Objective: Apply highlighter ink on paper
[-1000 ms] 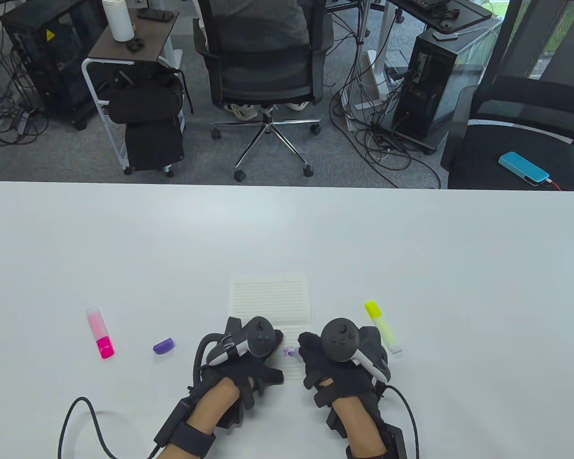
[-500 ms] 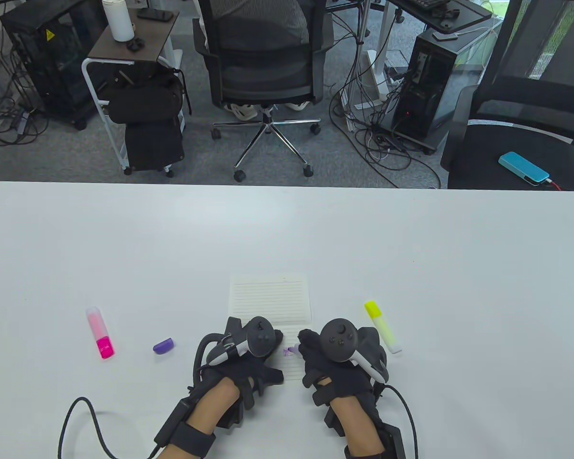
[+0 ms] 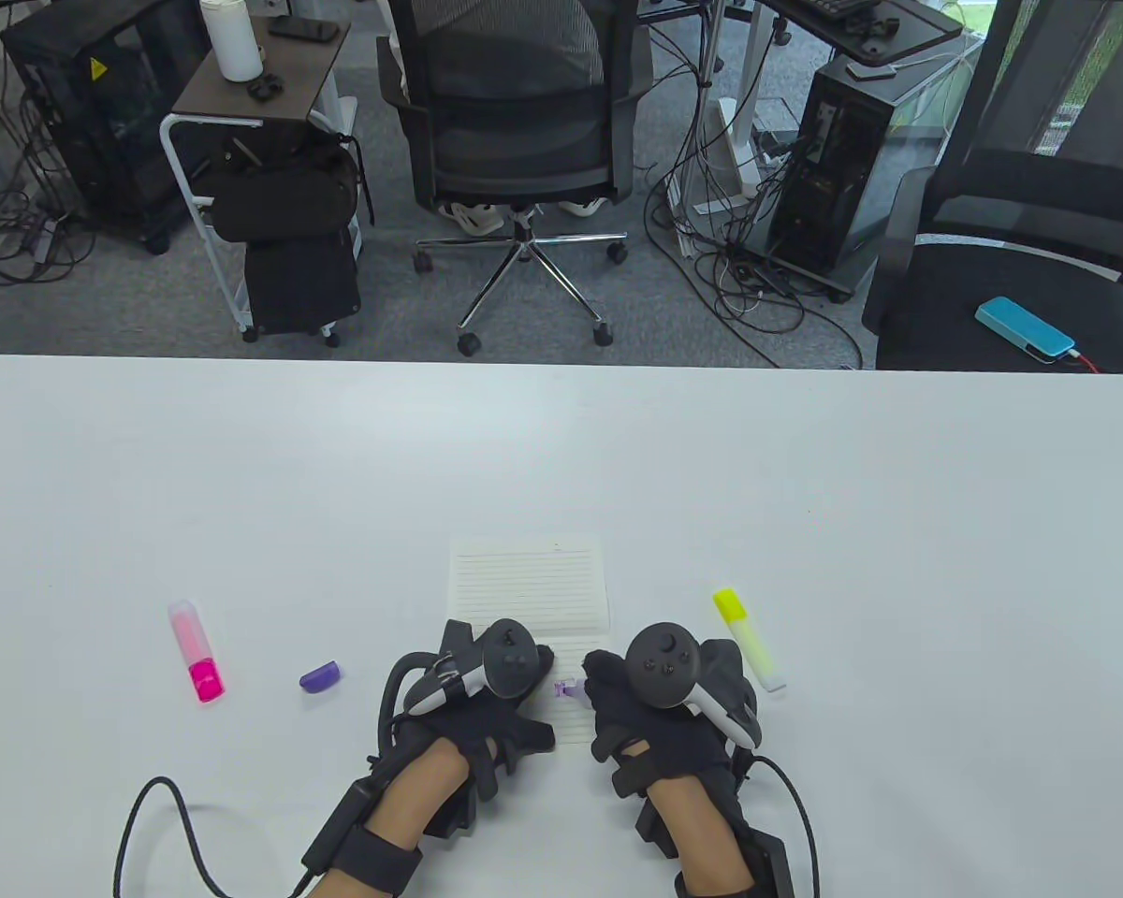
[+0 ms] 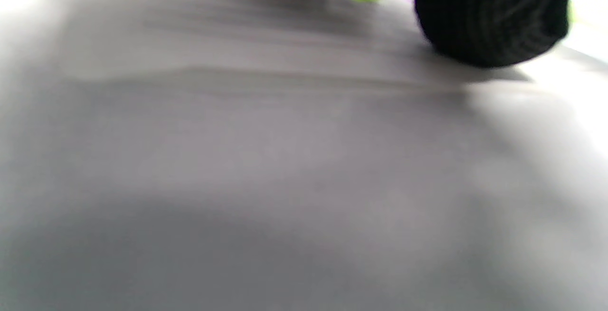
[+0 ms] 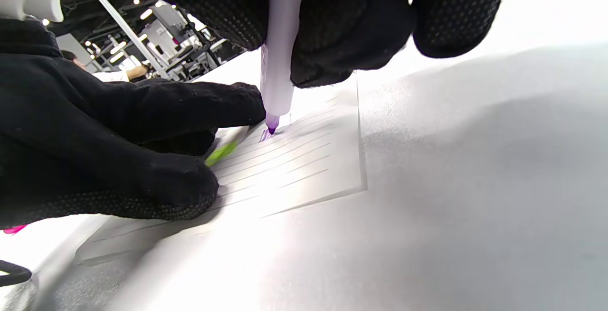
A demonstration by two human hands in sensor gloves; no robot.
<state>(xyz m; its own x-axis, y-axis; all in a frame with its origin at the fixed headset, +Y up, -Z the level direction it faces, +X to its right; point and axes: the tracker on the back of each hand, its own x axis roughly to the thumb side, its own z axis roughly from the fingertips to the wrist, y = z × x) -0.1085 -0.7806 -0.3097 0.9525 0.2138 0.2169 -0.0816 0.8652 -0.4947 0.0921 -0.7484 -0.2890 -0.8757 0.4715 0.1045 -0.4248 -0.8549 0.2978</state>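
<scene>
While the left hand [image 3: 487, 697] presses flat on lined paper [image 3: 529, 580], the right hand [image 3: 660, 706] grips a purple highlighter [image 5: 278, 73], tip touching paper beside the left fingers.

No word, brand or number is readable anywhere in these views. The one sign on show is a yellow triangular warning sticker [image 3: 98, 67] on the side of the black computer tower [image 3: 65, 122] at the far left of the floor, and its symbol is too small to make out. The lined paper [image 3: 529, 585] on the table carries only ruled lines and a tiny dark mark near its top edge that cannot be read, and the wrist views are too blurred or too close to show any print.
</scene>
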